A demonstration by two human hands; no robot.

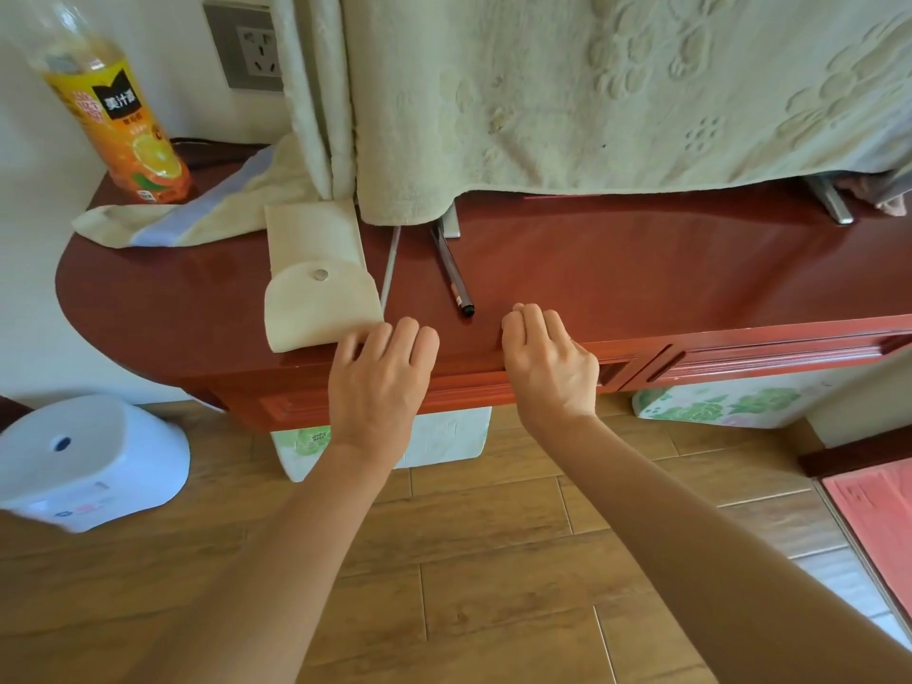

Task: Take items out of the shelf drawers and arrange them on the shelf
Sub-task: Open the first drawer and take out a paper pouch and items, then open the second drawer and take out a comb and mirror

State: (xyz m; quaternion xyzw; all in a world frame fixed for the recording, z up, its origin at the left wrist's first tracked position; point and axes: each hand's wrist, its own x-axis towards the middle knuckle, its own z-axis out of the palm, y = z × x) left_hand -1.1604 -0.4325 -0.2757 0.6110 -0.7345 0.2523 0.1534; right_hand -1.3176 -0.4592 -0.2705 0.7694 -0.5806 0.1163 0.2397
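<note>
Cream pouch (pixel 316 293) on red shelf (pixel 641 269), near corner touched by flat left hand (pixel 380 382); pen (pixel 454 274) just beyond right hand (pixel 548 367), fingers curled, empty.

A towel (pixel 617 91) hides whatever stands on the shelf (pixel 641 269) (only metal feet (pixel 834 207) show); the top edge crops the bottle (pixel 118 120).
</note>
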